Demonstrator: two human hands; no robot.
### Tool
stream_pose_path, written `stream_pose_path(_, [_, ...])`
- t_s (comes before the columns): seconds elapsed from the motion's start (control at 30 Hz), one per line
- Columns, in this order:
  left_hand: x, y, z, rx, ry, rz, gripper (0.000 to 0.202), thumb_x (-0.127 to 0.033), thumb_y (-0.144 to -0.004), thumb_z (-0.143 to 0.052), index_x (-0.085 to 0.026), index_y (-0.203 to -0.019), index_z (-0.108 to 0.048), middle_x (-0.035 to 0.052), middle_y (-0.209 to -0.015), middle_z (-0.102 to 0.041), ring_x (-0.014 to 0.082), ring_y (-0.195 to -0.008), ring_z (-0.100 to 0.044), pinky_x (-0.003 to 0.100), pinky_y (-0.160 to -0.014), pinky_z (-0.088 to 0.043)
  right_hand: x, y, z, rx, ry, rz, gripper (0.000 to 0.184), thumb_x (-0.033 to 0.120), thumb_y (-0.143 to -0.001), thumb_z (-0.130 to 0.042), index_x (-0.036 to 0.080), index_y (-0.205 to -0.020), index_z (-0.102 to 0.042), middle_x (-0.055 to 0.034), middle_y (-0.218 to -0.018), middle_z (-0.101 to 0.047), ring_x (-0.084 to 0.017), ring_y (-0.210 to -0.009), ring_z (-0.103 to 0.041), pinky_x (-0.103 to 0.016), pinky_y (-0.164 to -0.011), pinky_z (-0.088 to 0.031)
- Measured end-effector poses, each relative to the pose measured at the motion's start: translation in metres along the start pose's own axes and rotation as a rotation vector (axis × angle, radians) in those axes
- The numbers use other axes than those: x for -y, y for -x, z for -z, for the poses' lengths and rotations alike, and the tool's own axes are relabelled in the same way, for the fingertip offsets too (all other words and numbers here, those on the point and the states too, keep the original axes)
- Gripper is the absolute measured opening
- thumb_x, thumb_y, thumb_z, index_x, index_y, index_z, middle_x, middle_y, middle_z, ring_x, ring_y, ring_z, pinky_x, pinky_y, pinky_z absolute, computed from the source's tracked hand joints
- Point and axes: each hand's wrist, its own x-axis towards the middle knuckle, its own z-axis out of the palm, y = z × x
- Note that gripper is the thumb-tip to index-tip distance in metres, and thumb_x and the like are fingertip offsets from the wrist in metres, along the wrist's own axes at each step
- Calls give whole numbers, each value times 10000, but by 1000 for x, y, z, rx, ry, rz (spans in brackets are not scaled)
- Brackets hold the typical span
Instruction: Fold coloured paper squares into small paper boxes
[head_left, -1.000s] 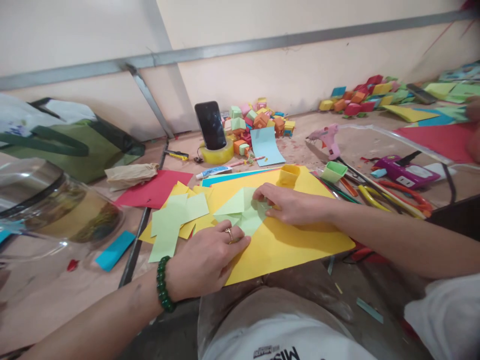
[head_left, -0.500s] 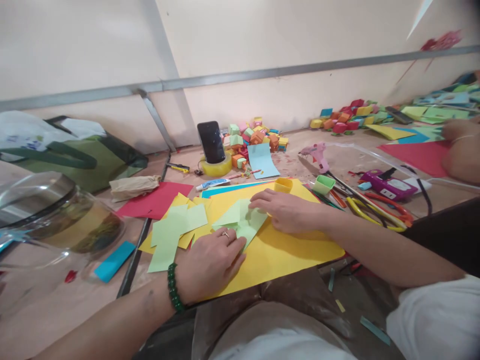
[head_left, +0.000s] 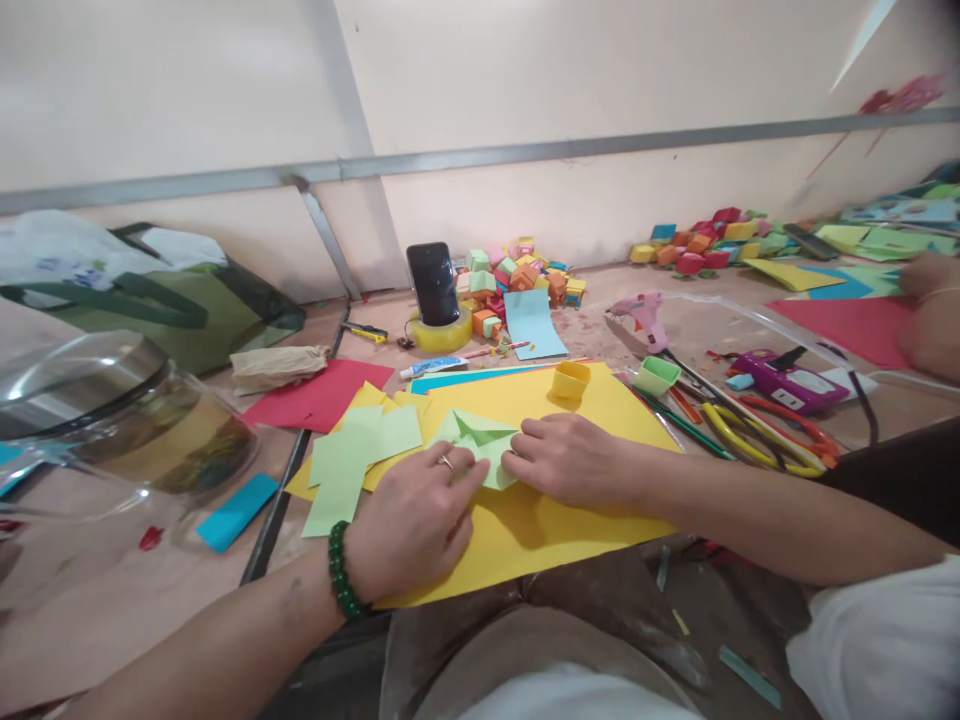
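A light green folded paper (head_left: pixel 487 430) lies between my hands, its flaps standing partly up. My left hand (head_left: pixel 420 510), with a ring and a green bead bracelet, pinches its left and near edge. On the other side, my right hand (head_left: pixel 570 458) grips the paper's right edge with curled fingers. Both hands rest over a large yellow sheet (head_left: pixel 585 510). Light green paper pieces (head_left: pixel 349 455) overlap to the left of my left hand. A small yellow paper box (head_left: pixel 571 380) sits beyond my right hand, and a light green paper box (head_left: pixel 658 375) stands to its right.
At the back are a phone (head_left: pixel 433 285) on a tape roll (head_left: pixel 442 332) and a heap of small paper boxes (head_left: pixel 525 275). A glass teapot (head_left: pixel 195 440) stands left. A pink glue gun (head_left: pixel 643 318), scissors (head_left: pixel 757 435) and another person's hand (head_left: pixel 934 310) are right.
The light green paper's flaps have lifted and folded inward. My right hand has come down to the paper's right edge, uncovering the yellow box. The view has shifted slightly.
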Motion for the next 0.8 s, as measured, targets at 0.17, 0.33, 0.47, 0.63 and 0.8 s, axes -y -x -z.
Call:
stream_pose_path(0.17, [-7,0,4,67,65,-44,208,-113,-855,-431,-167,-913,-623,77,-892,-675,185,-744,-624,305,-649,-526,-11,0,-2,-37,-461,52,191,85,-812,-560,182,-911,-692,-75,-1008,-690,-191,-955,-548,-300,-792,-449])
stream_pose_path(0.33, [-7,6,13,94,88,-75,204,-122,-843,-436,-158,-909,-626,92,-889,-682,216,-807,-630,321,-651,-533,-31,-1,-7,29,-919,-90,134,159,-832,-607,174,-907,-716,-69,-990,-705,-154,-931,-604,-279,-845,-474])
stream_pose_path(0.47, [-9,9,17,175,72,-95,226,-124,-846,-428,-161,-952,-624,93,-943,-681,207,-752,-644,307,-586,-528,-32,-7,-13,67,-1111,-251,122,255,-830,-628,154,-827,-698,-56,-913,-689,-143,-831,-619,-273,-782,-488])
stream_pose_path(0.63, [-9,8,19,265,62,-72,256,-133,-853,-418,-184,-1009,-616,92,-987,-669,200,-752,-652,303,-589,-537,-26,-12,-24,-57,-1074,-446,200,281,-726,-737,148,-655,-605,-27,-835,-604,-118,-716,-565,-250,-666,-465])
stream_pose_path(0.8, [-11,9,19,296,9,-89,250,-130,-844,-438,-173,-1022,-609,109,-987,-663,217,-738,-655,327,-570,-550,-20,-15,-27,-56,-970,-488,153,226,-768,-695,149,-669,-608,-29,-828,-571,-112,-688,-548,-257,-669,-450])
